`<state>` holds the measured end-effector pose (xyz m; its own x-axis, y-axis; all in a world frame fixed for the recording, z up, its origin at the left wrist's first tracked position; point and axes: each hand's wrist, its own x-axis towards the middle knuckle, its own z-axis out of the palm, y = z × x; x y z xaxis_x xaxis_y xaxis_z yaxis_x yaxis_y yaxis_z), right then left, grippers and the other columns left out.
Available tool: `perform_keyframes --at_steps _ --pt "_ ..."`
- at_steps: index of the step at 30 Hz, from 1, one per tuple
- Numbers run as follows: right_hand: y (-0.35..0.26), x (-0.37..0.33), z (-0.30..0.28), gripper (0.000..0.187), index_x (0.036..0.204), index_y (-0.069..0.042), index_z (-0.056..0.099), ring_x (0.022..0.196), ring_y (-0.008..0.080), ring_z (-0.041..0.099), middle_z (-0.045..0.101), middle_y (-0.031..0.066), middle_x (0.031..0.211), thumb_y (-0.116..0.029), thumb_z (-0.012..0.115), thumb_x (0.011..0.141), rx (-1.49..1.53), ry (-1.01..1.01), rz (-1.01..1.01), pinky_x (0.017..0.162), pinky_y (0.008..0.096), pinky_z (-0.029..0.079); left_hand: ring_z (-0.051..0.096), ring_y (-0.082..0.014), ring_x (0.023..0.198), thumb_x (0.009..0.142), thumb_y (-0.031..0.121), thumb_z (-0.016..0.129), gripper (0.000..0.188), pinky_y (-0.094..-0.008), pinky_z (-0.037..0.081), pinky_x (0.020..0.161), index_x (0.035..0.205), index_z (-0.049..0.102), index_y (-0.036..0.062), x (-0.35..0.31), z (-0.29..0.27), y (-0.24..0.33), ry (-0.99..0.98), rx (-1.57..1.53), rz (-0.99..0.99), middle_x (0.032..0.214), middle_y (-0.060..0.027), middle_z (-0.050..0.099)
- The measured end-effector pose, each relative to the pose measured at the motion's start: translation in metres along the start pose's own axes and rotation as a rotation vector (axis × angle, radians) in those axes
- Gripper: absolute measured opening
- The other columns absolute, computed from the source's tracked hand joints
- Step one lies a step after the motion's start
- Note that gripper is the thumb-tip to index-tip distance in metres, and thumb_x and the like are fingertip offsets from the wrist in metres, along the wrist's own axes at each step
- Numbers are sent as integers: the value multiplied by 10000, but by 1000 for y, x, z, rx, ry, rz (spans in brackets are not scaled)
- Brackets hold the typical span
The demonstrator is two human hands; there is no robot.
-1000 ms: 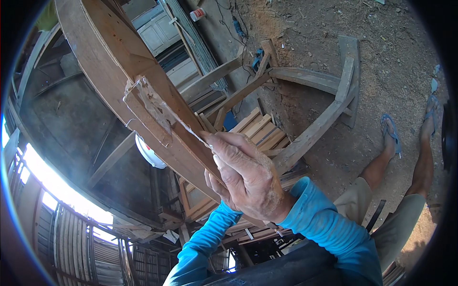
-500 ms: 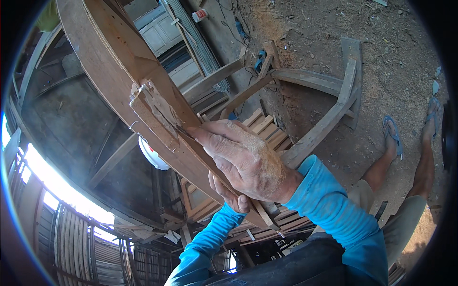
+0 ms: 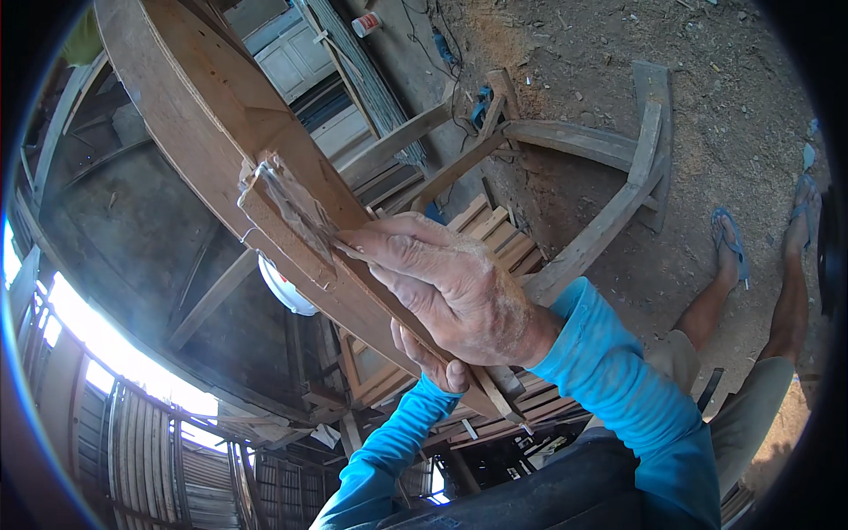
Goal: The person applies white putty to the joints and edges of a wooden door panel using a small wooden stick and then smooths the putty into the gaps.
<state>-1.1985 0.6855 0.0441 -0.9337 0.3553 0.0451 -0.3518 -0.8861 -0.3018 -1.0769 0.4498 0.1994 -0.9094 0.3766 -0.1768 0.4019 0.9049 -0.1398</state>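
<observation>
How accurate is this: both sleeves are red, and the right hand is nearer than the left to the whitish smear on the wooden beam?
One slip: both sleeves are blue, not red, as the head view shows. The right hand is indeed nearer the smear.

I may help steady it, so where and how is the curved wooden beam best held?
Probably by the long left edge of the curved wooden beam, on its upper stretch, coming from the picture's left. That edge looks bare and exposed, whereas lower down are the pale smear, the right hand and the left hand.
</observation>
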Motion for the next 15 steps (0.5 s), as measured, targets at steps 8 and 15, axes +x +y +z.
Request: perform_keyframes --at_steps 8,15 --pt "-50 -19 2 378 1487 -27 608 1047 219 721 653 169 1334 -92 514 1126 -199 125 160 809 320 653 152 -467 1613 989 633 611 1060 -590 213 1287 1723 117 51 9 4 7 21 -47 38 1725 -311 88" --pt "-132 -19 16 383 1442 32 623 1066 194 700 690 155 1276 -182 526 1140 -228 267 318 809 333 652 237 -503 1578 981 584 634 963 -615 234 1273 1687 266 43 18 5 9 104 -138 91 1705 -307 210"
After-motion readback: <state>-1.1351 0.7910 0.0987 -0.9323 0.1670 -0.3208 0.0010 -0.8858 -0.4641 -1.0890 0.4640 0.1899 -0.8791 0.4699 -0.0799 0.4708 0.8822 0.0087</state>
